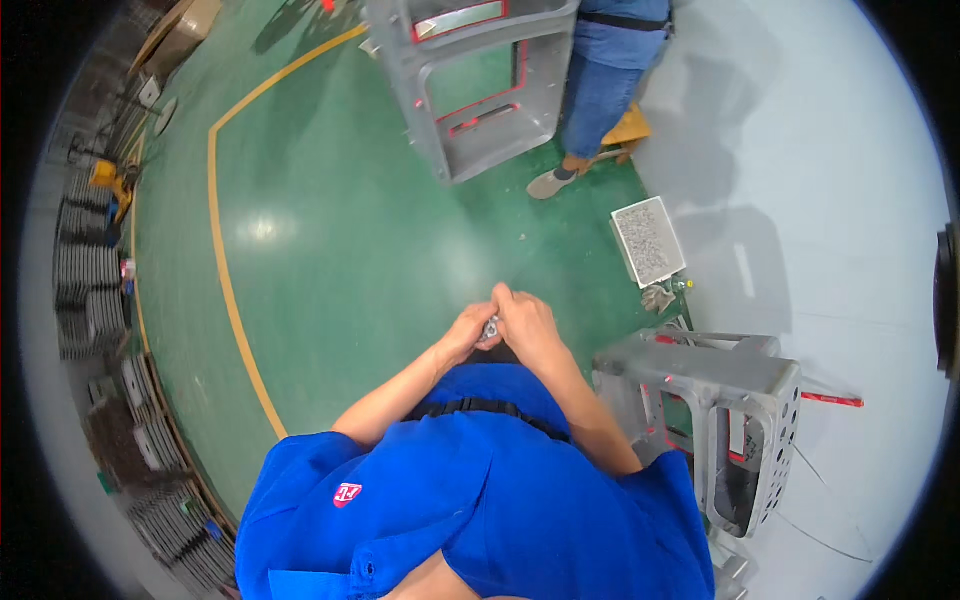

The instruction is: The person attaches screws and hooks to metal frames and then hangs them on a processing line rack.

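Observation:
My left hand and my right hand meet in front of my chest, above the green floor. Both are closed around a small grey metal part that shows between the fingers. My blue short-sleeved shirt fills the lower middle of the view. A grey cast metal housing with red marks stands just right of my right forearm.
A white tray of small metal pieces lies on the floor ahead right. Another person in jeans stands at the top beside a large grey metal frame. A yellow floor line curves at left, with stacked metal parts beyond it.

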The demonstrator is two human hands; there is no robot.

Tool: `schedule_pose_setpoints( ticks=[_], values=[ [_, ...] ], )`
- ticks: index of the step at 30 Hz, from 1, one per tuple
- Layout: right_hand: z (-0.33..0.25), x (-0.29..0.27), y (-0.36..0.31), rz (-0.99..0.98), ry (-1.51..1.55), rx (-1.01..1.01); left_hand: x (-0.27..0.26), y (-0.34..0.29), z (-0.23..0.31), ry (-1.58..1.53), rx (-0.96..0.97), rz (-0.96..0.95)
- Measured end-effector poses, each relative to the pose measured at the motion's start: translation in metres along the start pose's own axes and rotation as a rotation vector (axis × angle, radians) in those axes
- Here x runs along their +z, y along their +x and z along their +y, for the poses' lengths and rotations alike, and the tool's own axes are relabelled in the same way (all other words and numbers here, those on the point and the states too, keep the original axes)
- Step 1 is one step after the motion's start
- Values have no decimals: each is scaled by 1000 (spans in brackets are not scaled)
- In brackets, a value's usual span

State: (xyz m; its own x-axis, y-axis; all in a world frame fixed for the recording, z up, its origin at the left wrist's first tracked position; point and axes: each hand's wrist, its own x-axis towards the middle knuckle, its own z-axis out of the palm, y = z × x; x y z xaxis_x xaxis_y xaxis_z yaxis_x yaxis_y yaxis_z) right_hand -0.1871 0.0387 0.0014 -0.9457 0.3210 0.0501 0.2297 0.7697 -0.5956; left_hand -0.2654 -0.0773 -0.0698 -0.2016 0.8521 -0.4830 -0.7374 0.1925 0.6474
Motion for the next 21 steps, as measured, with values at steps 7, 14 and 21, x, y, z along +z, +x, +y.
schedule_pose_setpoints(
  ticks=[7, 14, 21],
  values=[
    [72, -34, 65, -2, 44, 67, 14, 94, 62, -8, -197, -41],
    [31, -229, 321, 443, -20, -252, -1, 160, 190, -77, 90, 221],
    [102, -157, 294, 289, 480, -41, -40, 252, 261, -54, 201, 133]
  ],
)
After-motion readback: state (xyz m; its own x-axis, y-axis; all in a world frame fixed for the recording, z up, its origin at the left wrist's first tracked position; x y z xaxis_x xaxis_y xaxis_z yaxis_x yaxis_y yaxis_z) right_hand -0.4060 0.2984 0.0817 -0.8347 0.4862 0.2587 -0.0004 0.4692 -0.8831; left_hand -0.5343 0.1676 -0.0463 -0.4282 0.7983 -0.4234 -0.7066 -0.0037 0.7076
